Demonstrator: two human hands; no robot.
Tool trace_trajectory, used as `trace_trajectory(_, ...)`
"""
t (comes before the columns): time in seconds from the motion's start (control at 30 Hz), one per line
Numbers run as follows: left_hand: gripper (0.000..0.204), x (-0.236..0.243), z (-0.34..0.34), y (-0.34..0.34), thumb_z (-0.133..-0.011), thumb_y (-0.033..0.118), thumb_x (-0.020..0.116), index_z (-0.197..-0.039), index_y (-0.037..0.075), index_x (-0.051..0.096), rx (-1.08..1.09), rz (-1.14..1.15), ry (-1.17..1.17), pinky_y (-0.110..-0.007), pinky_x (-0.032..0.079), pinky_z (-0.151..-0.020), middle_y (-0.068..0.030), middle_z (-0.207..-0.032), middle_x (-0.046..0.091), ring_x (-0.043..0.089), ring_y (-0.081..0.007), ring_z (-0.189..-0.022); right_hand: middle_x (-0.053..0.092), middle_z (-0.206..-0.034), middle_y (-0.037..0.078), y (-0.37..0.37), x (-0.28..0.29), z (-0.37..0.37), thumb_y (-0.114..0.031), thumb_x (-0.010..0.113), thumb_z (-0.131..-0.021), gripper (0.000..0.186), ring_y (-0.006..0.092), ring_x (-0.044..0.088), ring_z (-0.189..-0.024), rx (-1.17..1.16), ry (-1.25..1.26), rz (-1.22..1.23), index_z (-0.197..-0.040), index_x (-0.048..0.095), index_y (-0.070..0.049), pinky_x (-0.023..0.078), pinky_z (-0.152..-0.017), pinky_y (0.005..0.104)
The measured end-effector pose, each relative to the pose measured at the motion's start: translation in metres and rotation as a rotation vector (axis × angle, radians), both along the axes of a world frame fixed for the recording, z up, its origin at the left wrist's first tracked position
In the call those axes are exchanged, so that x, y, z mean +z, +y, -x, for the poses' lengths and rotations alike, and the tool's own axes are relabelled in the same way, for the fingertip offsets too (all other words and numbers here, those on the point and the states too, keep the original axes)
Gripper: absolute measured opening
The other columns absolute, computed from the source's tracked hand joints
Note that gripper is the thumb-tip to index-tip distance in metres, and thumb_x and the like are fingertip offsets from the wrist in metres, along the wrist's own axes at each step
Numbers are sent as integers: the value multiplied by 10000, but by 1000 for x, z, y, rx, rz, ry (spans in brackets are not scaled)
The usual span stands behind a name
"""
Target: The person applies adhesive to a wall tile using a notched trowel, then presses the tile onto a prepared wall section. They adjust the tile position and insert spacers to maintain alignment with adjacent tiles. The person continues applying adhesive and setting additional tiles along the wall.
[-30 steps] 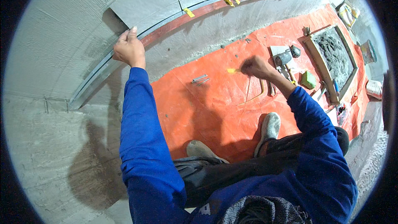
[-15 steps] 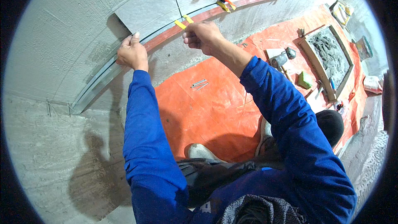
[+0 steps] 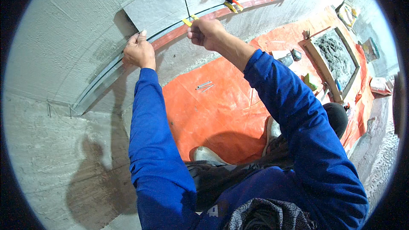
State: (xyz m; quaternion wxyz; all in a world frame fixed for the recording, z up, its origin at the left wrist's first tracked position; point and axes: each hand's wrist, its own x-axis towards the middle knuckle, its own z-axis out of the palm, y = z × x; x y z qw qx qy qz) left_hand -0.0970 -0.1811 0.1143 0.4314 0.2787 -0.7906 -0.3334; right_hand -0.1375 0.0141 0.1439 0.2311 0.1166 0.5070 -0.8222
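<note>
A large grey tile [image 3: 155, 8] leans on the wall, its lower edge just above a long red and silver straight bar [image 3: 170, 37]. My left hand [image 3: 139, 52] is closed at the tile's lower left corner, thumb up against the edge; what its curled fingers hold is hidden. My right hand [image 3: 207, 34] is closed too, its thumb and forefinger at the outer end of a yellow wedge [image 3: 186, 22] under the joint between two tiles. A second yellow wedge [image 3: 194, 17] sits just beyond it.
Black and orange tile levelers [image 3: 231, 0] line the joints to the right. An orange sheet [image 3: 213, 110] covers the floor, with thin metal rods [image 3: 204, 86] on it. At right stand a mortar tray [image 3: 334, 59], a green sponge [image 3: 311, 81] and a bucket [image 3: 370, 50].
My right hand has moved up against the yellow wedge, which sits further in under the tiles. My left hand stays at the tile corner, its fingers slightly shifted.
</note>
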Motion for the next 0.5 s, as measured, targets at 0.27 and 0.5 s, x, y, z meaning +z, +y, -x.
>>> trace_trajectory(0.27,283,-5,4,-4,-814,310,751,-909,44,774,2,17,-8,-421,470,-817,-162,-864,741,679,-338,-810,685,-766,166,-13,-13,0,15,503,-913,95,247,710,-622,-52,100,-75,-936,575,73,585,-513,345)
trace_trajectory(0.5,350,-16,10,-12,-834,396,723,-905,57,774,-70,-55,57,-436,444,-824,-147,-862,743,675,-345,-814,693,-877,136,-20,-21,-10,-127,572,-968,170,220,709,-752,-143,114,44,-1024,603,30,582,-645,334)
